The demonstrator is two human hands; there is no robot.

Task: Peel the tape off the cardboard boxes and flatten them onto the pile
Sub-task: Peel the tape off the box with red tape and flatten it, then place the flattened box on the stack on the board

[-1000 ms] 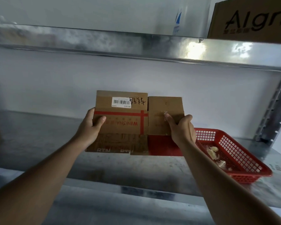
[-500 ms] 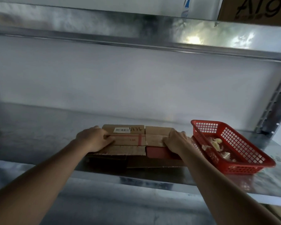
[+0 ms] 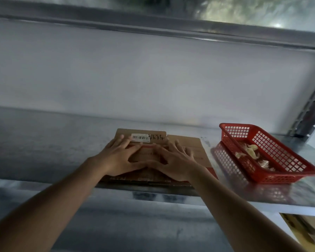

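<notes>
I see the metal shelf (image 3: 44, 151) running across the view, and on it, near the front edge, the flattened cardboard box (image 3: 195, 148) lying flat on a thin pile. Just to its right, apart from it, sits a red basket (image 3: 280, 142) with crumpled tape scraps (image 3: 251, 151) inside. My left hand (image 3: 116, 157) and right hand (image 3: 173, 160) press down on the box — fingers spread and straight, grasping nothing.

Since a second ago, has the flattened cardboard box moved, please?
Yes. The flattened box was held upright above the shelf; now it lies flat on it, left of the red basket, under both open hands.
</notes>
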